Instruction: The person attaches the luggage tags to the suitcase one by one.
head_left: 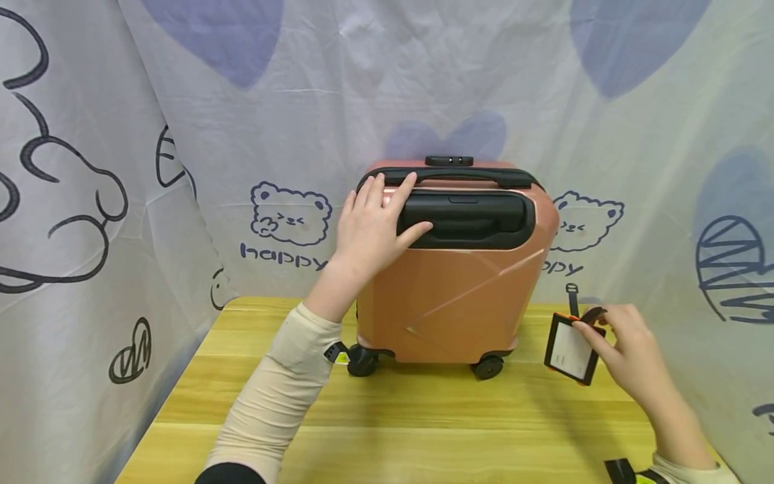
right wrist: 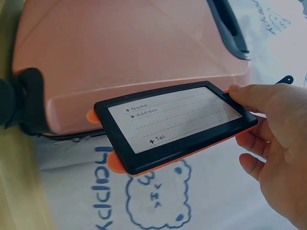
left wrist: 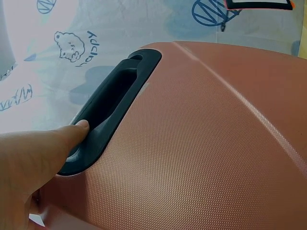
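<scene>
A pale backdrop, apparently fabric, printed with purple hearts and "happy" bears, hangs behind a wood-grained table.

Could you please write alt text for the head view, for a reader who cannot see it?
A person's left hand rests on the upper part of a pink suitcase standing on a wood-grain table, while the right hand pinches a black-framed luggage tag beside it. Behind hangs a pale cloth printed with hearts, bears and the word "happy".
</scene>
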A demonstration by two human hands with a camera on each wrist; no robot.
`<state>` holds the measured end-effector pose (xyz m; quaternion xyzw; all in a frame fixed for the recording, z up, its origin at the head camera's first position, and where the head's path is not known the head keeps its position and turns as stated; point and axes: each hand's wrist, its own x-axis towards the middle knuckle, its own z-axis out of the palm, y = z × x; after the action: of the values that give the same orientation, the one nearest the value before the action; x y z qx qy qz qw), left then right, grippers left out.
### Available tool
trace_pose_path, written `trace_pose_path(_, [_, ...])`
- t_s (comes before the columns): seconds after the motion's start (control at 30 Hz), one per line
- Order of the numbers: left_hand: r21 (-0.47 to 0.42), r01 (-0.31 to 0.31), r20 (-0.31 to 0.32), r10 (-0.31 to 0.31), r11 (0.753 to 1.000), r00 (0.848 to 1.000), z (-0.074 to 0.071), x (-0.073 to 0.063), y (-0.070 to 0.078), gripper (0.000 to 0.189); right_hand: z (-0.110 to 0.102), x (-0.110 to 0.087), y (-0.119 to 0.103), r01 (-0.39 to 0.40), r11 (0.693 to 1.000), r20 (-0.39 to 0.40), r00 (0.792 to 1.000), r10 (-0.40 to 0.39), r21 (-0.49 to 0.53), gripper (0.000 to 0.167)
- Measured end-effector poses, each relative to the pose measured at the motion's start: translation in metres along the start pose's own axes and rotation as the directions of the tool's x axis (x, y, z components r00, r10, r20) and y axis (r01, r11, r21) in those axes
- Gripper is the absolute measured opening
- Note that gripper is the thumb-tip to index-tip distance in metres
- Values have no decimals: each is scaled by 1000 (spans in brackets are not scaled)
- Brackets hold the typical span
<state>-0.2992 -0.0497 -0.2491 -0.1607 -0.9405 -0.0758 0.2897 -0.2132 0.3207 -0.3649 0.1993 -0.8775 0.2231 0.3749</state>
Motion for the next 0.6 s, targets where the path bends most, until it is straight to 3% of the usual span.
trace_pose_path(0.43, [0, -2, 6, 2, 1000, 1000, 0, 0, 1, 76, -19, 27, -13, 50, 998, -72, 996, -52, -23, 17])
trace_pose_path(0.53, [-2, 0, 8, 0, 1000, 1000, -1, 0, 1, 76, -23, 33, -15, 69, 997, -94, 993, -71, -33, 25])
trace_pose_path(0.6, [-3, 2, 9, -2, 1000, 1000, -1, 0, 1, 75, -24, 38, -17, 89, 995, -112, 989, -93, -36, 38])
